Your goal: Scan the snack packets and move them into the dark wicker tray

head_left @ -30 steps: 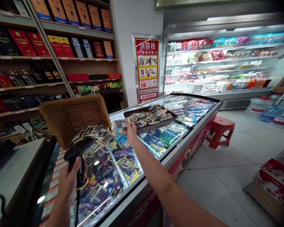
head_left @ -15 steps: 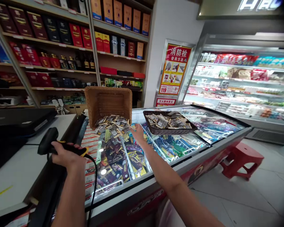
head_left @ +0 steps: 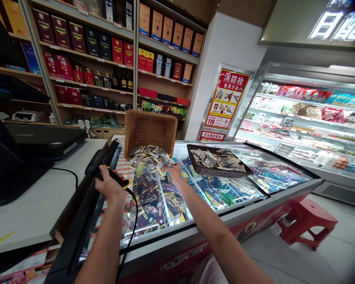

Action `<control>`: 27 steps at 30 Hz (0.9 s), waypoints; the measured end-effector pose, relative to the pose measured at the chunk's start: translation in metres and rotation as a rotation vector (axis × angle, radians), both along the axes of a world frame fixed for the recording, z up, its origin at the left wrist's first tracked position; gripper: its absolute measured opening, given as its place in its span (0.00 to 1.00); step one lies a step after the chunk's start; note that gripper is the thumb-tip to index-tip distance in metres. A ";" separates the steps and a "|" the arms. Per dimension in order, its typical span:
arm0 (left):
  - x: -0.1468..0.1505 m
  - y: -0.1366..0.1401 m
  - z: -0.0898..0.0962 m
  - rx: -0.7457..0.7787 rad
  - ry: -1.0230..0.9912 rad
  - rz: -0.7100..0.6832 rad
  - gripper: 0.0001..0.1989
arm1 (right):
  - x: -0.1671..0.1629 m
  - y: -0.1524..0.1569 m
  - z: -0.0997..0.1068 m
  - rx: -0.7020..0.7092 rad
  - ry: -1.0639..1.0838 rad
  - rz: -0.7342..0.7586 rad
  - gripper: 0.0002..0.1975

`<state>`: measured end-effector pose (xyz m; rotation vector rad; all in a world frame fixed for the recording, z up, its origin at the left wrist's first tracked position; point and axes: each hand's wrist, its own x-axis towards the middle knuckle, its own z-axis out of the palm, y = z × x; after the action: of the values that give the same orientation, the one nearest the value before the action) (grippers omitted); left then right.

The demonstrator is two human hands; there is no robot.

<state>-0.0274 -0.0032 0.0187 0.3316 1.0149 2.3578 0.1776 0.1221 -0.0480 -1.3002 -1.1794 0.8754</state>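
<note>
My left hand [head_left: 111, 182] is wrapped round a black barcode scanner [head_left: 94, 163] with yellow trim, its cable hanging down beside my forearm. Its head points left, over the edge of the counter. My right hand [head_left: 175, 173] is at the right edge of a heap of small snack packets [head_left: 149, 157], fingers closed on one of them. These packets spill from a tan wicker basket [head_left: 150, 128] tipped on its side on the glass freezer top. To the right of my right hand, a dark brown wicker tray [head_left: 204, 169] holds more of the same packets.
Under the glass of the chest freezer [head_left: 192, 228] lie wrapped ice creams in wire baskets. A white counter [head_left: 47, 197] with a black device [head_left: 50, 138] is on the left. A red stool [head_left: 309, 221] stands at right. Shelves of boxed bottles and a lit fridge line the back.
My right hand has gone from reaching with outstretched fingers to closing at the packets. My left hand still holds the scanner. The view has swung left, so things sit further right and lower.
</note>
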 end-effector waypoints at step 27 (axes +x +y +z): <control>0.036 -0.008 -0.011 -0.183 0.803 -0.881 0.28 | 0.081 -0.023 0.044 0.076 0.594 0.035 0.19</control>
<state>0.0083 -0.0115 0.0077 1.3934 1.0807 1.3057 0.2582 0.0986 -0.0041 -0.8675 -0.7555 1.1310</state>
